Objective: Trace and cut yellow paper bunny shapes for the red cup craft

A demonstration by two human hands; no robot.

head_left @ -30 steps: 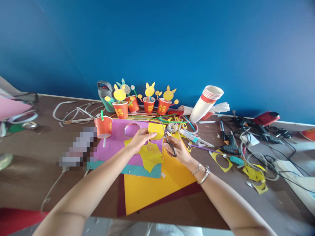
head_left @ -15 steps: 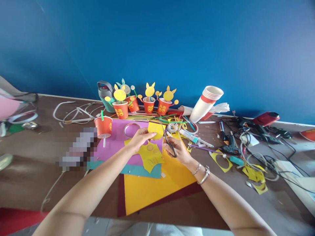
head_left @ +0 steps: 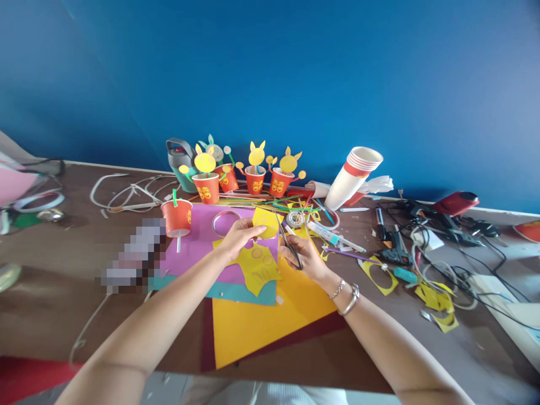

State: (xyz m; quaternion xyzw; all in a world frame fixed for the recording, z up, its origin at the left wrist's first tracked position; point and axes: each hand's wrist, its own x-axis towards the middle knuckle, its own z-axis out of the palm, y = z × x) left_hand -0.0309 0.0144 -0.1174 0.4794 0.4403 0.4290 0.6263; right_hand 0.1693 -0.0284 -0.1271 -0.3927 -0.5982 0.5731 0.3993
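Note:
Between thumb and fingers, my left hand (head_left: 241,239) pinches a piece of yellow paper (head_left: 265,220) with a rounded lower edge. My right hand (head_left: 307,256) is closed on the handles of a pair of scissors (head_left: 292,248), whose blades meet the paper's right edge. Below the hands lies a larger yellow paper offcut (head_left: 258,269) with drawn circles and ear shapes. It rests over purple paper (head_left: 198,256), teal paper (head_left: 248,295) and orange-yellow paper (head_left: 248,332). A tape roll (head_left: 295,219) sits just beyond the scissors.
Red paper cups (head_left: 206,190) with animal-face cutouts line the back. Another red cup (head_left: 177,218) stands left, near a bottle (head_left: 181,163). Stacked white cups (head_left: 352,177) lean at the right. Glue guns (head_left: 396,247), cables and yellow scraps (head_left: 379,278) cover the right side.
The yellow paper in my left hand has tilted and shifted very slightly left. Both hands keep their grips, and the rest looks the same.

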